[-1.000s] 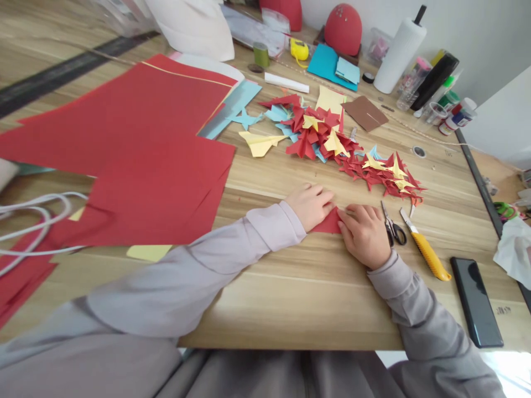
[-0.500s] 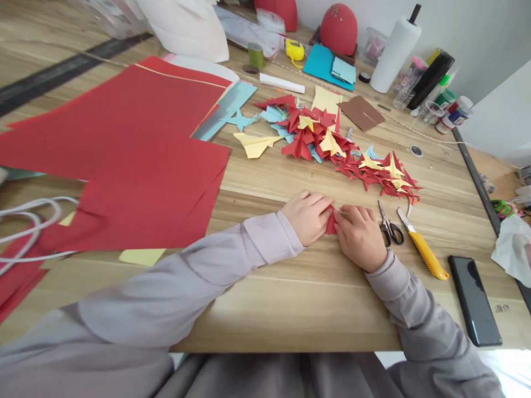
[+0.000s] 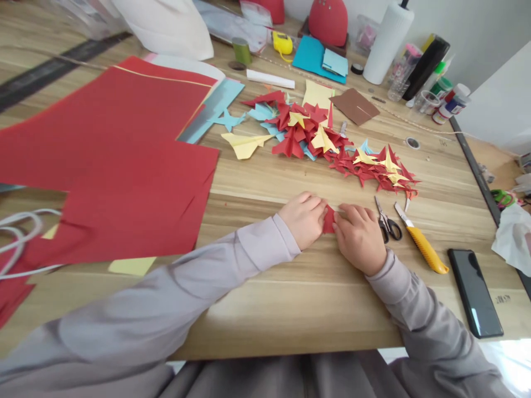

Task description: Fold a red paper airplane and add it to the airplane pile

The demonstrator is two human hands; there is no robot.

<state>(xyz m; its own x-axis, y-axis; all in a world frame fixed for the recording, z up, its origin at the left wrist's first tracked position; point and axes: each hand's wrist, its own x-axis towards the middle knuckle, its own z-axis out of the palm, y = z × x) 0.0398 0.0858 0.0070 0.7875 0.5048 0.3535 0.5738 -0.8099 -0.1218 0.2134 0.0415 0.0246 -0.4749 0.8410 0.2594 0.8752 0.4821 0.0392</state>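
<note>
A small piece of folded red paper (image 3: 329,220) lies on the wooden table between my hands, partly covered by them. My left hand (image 3: 302,220) has its fingers closed on the paper's left edge. On the opposite side, my right hand (image 3: 359,235) presses its curled fingers and thumb on the paper's right edge. Just right of that hand lie black-handled scissors (image 3: 389,224) and a yellow utility knife (image 3: 423,240). Beyond the hands spreads a heap of red folded paper pieces (image 3: 290,124), mixed with yellow and light blue ones.
Large red paper sheets (image 3: 136,193) cover the left side, with a white cable (image 3: 25,232) nearby. A black phone (image 3: 475,293) lies near the right front edge. Along the back stand a yellow tape measure (image 3: 282,42), a blue folder (image 3: 309,58), a white bottle (image 3: 388,44) and several small bottles.
My left fingers have drawn slightly leftward, so more of the red paper shows between the hands. The view has shifted a little; the tools lie as before.
</note>
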